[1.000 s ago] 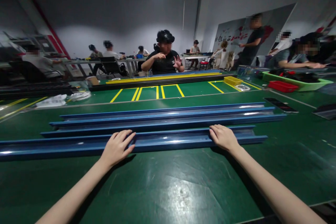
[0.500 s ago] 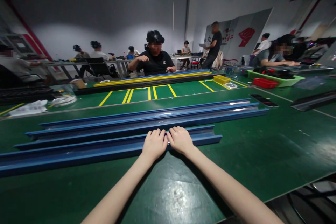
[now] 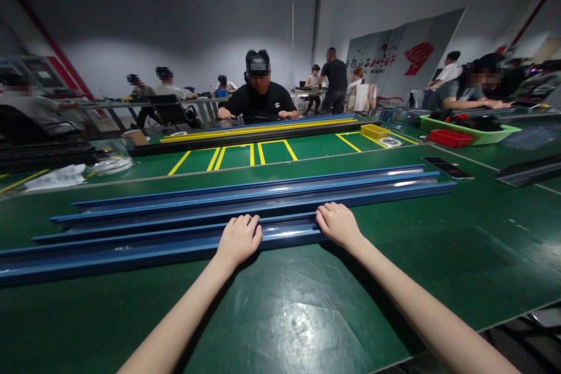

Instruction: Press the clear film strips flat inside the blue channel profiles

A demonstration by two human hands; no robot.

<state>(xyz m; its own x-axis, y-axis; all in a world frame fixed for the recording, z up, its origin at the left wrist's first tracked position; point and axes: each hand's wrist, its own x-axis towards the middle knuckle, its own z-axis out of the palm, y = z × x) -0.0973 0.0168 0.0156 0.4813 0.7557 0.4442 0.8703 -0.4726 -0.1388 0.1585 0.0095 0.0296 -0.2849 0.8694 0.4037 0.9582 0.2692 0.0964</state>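
Observation:
A long blue channel-shaped rail (image 3: 287,234) lies nearest to me on the green table, its left end running out of view. My left hand (image 3: 240,238) is closed over the rail, fingers bent across its far edge. Farther right, my right hand (image 3: 338,225) is closed at the rail's right end, which it mostly covers. The fingertips of both hands are hidden behind the rail. Just beyond lie more blue rails (image 3: 377,190), side by side and roughly parallel to it.
A phone (image 3: 447,168) lies right of the rails. Farther back are a yellow tray (image 3: 374,131), a red tray (image 3: 450,138) and a green bin (image 3: 499,133). Yellow and black strips (image 3: 263,130) lie before a person in black (image 3: 263,102). Other people sit around.
My hands, close together before, are now apart, the right one farther right and the left one farther left. The nearest rail has slid left, its right end now under my right hand.

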